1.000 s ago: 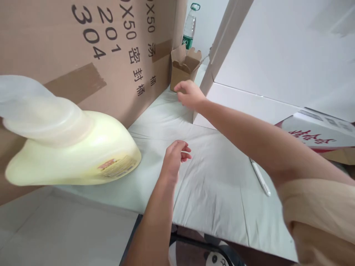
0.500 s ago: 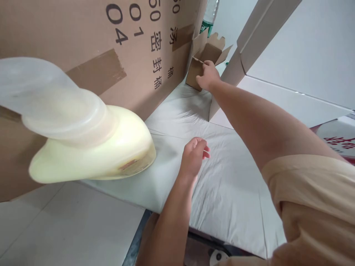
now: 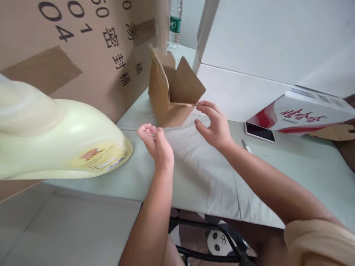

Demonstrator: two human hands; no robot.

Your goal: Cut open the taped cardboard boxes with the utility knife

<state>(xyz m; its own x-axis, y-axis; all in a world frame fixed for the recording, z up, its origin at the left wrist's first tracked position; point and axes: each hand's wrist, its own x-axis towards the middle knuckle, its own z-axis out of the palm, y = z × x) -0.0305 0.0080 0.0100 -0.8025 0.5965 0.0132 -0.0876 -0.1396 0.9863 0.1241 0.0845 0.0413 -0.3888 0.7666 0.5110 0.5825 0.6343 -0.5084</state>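
An open brown cardboard box [image 3: 180, 115] stands tilted on the cloth-covered table, with its flaps sticking up. At its right rim is my right hand [image 3: 215, 123], fingertips against the edge and thumb held apart from the wall. My left hand [image 3: 158, 146] hovers in front of the box, palm turned up and fingers loosely bent, holding nothing. Left of it, close to the camera, looms a pale yellow-green plastic bottle [image 3: 69, 136] with a printed label.
A large printed carton [image 3: 91, 74] walls off the left. Behind stand a water bottle [image 3: 174, 26] and a big white box [image 3: 263, 44]. A phone [image 3: 260, 132], a white-handled pen-like tool [image 3: 246, 146] and a red-and-white carton [image 3: 302, 111] lie to the right.
The cardboard box has come nearer and turned, along with my right hand. My left hand has moved left toward it. The view has swung right, bringing the phone into sight.
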